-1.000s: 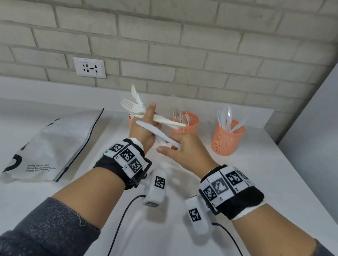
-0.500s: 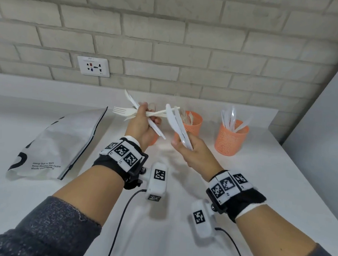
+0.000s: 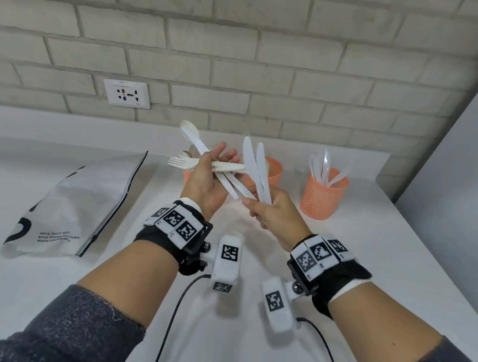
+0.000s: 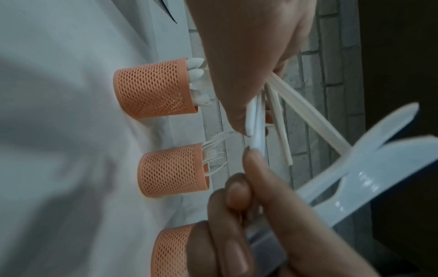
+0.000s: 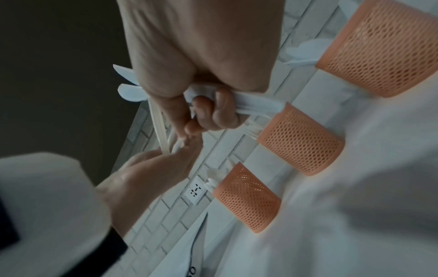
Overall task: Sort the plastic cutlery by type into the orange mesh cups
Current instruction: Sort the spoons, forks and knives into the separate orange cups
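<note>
Head view: left hand (image 3: 205, 183) grips mixed white plastic cutlery bundle (image 3: 218, 167); right hand (image 3: 275, 213), at 3 o'clock beside it, pinches two white plastic knives (image 3: 255, 167) upright.

The right hand (image 5: 203, 75) fills the upper centre of the frame, fingers curled round white knives (image 5: 255, 105). At lower left the left hand (image 5: 147, 168) holds more white cutlery (image 5: 161, 127). Three orange mesh cups (image 5: 301, 138) run diagonally from upper right toward lower centre on a white counter (image 5: 367, 215), a wall socket (image 5: 195, 191) beside the lowest
</note>
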A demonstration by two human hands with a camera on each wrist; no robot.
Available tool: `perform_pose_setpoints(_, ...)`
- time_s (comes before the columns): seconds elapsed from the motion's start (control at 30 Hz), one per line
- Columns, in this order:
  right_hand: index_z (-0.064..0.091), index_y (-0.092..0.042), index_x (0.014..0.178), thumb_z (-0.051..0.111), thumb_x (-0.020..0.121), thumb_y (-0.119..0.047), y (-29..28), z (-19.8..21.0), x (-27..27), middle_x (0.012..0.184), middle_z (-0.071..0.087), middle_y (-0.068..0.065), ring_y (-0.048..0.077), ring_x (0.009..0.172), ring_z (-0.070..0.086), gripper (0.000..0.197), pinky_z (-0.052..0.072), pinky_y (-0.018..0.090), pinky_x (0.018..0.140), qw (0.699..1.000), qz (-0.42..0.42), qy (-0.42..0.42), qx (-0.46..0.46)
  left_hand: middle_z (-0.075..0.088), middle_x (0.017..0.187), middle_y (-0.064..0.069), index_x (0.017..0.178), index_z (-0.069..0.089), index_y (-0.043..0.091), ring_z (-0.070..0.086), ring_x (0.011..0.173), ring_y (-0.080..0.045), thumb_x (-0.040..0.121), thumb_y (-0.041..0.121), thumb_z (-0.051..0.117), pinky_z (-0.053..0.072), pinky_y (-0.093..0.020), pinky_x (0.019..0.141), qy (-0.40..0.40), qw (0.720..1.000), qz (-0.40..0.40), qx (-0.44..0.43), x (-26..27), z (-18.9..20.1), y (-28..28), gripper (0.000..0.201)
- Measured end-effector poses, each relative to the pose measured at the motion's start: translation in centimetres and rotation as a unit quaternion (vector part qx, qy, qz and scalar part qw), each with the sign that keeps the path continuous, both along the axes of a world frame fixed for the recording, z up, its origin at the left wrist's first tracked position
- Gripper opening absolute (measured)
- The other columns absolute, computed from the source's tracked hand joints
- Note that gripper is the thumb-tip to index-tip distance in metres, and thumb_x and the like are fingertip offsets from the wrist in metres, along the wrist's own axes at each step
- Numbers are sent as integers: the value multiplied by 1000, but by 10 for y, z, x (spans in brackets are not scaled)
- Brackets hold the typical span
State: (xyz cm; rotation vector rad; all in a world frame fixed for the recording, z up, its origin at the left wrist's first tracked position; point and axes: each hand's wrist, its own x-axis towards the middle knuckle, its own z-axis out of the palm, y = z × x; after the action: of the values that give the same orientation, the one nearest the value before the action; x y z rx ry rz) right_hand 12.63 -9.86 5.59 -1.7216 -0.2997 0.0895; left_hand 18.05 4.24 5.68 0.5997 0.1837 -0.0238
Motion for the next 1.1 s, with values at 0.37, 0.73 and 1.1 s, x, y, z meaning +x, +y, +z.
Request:
perform_pose_setpoints(0.37,62,-16,100,55,92,-13,-18,-11,9,58,47,-4,4,49,42,11,34,7,43,998,-19,11,-56,61,106,-14,115,51,11,62,95,-28,91,25,49,53,-39,81,-61,990,-93,85,-9,1,-25,28)
perform_pose_setpoints(0.73,56,-22,91,49,96,-21,-35,-12,14,55,40,-2,4,44,35,9,30,14,41,996,36,14,-83,72,79,-4,92,58,12,69,75,-15,98,24,39,52,-34,79,-56,992,-88,76,-7,11,-47,23)
perform_pose_setpoints(1.1,49,-26,93,45,98,-21,-51,-23,21,58,40,-3,8,40,33,8,30,20,38,989,91,96,-66,64,96,-10,94,54,11,65,86,-18,96,11,45,53,-33,83,-51,996,-26,66,16,5,-58,9)
